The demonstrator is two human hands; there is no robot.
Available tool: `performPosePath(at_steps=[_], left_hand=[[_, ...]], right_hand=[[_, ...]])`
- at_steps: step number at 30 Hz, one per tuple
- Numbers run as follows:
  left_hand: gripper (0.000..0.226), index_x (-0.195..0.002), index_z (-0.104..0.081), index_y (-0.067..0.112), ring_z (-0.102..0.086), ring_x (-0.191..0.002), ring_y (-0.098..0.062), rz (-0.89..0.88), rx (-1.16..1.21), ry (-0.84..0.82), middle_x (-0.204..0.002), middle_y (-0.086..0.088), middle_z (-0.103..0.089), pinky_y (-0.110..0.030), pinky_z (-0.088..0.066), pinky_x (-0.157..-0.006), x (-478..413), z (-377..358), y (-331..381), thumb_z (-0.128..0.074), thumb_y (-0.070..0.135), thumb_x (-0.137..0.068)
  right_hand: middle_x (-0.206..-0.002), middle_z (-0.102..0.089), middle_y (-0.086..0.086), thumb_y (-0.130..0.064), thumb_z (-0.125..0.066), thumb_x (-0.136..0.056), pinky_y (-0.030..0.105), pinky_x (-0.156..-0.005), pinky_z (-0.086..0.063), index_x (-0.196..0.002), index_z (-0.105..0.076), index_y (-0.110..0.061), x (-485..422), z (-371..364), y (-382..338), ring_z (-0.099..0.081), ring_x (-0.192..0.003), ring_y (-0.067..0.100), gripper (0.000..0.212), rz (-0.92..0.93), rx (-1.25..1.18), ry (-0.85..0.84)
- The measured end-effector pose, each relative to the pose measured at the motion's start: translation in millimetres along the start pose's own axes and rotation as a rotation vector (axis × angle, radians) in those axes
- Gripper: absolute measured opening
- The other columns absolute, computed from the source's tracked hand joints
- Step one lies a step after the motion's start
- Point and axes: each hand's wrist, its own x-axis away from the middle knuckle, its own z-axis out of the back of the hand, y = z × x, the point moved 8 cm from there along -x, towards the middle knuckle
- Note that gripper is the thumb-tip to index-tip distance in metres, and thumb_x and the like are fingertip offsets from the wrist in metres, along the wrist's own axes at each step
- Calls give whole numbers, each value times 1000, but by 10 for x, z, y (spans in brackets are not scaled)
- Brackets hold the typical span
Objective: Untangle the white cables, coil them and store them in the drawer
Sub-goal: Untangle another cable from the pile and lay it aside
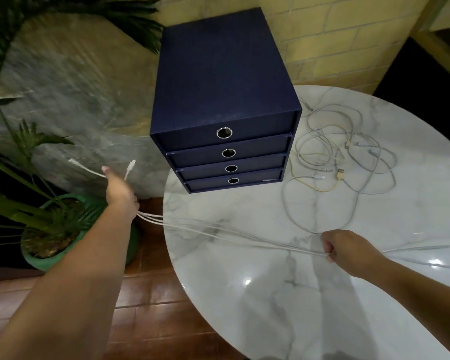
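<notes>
White cables (234, 236) stretch as several taut strands between your hands; your left hand (120, 190), off the table (270, 302) edge, grips them with two plug ends poking free; your right hand (348, 249) curls tight round them above the marble. Pulling harder would likely cinch the remaining tangle (343, 157) beside the closed drawer unit (224, 100); a strand could also slip from your grasp.

Left hand (120, 189) at centre-left and right hand (348, 249) lower right stretch white cables (218, 231) taut across the marble table (270, 294); drawer unit (225, 100) sits closed, top centre.
</notes>
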Motion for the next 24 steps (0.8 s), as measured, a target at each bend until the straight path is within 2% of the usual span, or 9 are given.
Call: performPosePath(at_steps=[2, 3, 4, 5, 6, 7, 11, 20, 24], left_hand=[[88, -143, -43, 18, -30, -141, -23, 7, 16, -57, -149, -3, -40, -37, -22, -115, 57, -56, 64, -20, 79, -85], [83, -139, -48, 17, -42, -135, -23, -13, 9, -35, -145, -3, -46, -34, -33, -110, 91, -58, 104, -18, 76, -88], [81, -134, -53, 16, -58, -116, -23, -41, -3, -2, -134, -4, -57, -31, -47, -94, 122, -36, 147, -18, 74, -89], [81, -128, -57, 15, -62, -87, -21, -70, -20, 26, -115, -2, -65, -27, -50, -69, 135, -15, 180, -18, 75, -88], [83, -123, -59, 13, -51, -64, -18, -94, -44, 38, -94, 0, -63, -26, -41, -53, 140, 2, 211, -18, 76, -87], [83, -116, -60, 13, -40, -55, -16, -115, -65, 38, -80, 1, -55, -26, -33, -48, 157, 7, 238, -19, 77, -86], [64, -94, -56, 19, -36, -50, -14, -164, -1, -13, -66, 4, -45, -26, -32, -49, 247, -33, 324, -21, 73, -90], [40, -128, -53, 16, -36, -53, -7, -274, 177, -37, -73, 6, -45, -19, -33, -47, 328, 12, 709, -34, 41, -102], [46, -106, -64, 17, -33, -51, -7, -281, 169, -73, -66, 6, -39, -19, -32, -47, 475, 10, 857, -30, 48, -102]], right_hand=[[-82, -58, -4, -10, -57, -81, 21, -62, -38, -67, -40, -24, -11, 6, 19, -50, -73, 13, 25, -4, 7, 5], [-81, -58, -4, -10, -57, -80, 21, -61, -38, -68, -41, -24, -16, 5, 30, -50, -72, 13, 25, -8, 5, 6], [-80, -59, -4, -10, -58, -80, 20, -59, -37, -68, -42, -23, -20, 0, 34, -50, -71, 12, 24, -11, 4, 6], [-80, -59, -5, -10, -57, -80, 19, -58, -36, -68, -43, -23, -24, -6, 36, -49, -69, 11, 23, -11, 4, 5], [-79, -59, -5, -9, -57, -79, 18, -57, -35, -68, -43, -23, -27, -13, 32, -49, -69, 11, 23, -10, 5, 4], [-79, -59, -5, -9, -57, -78, 18, -57, -35, -67, -43, -23, -33, -17, 26, -49, -68, 10, 23, -7, 5, 5], [-77, -58, -5, -9, -58, -76, 19, -57, -35, -64, -41, -24, -60, -28, 35, -52, -72, 13, 26, -4, 3, 7], [-74, -59, -5, -8, -57, -72, 21, -59, -37, -62, -41, -24, -80, -67, 51, -51, -69, 12, 25, 7, -16, 1], [-77, -61, -5, -8, -54, -73, 18, -56, -35, -64, -41, -23, -78, -89, 75, -48, -66, 9, 22, 1, 4, -10]])
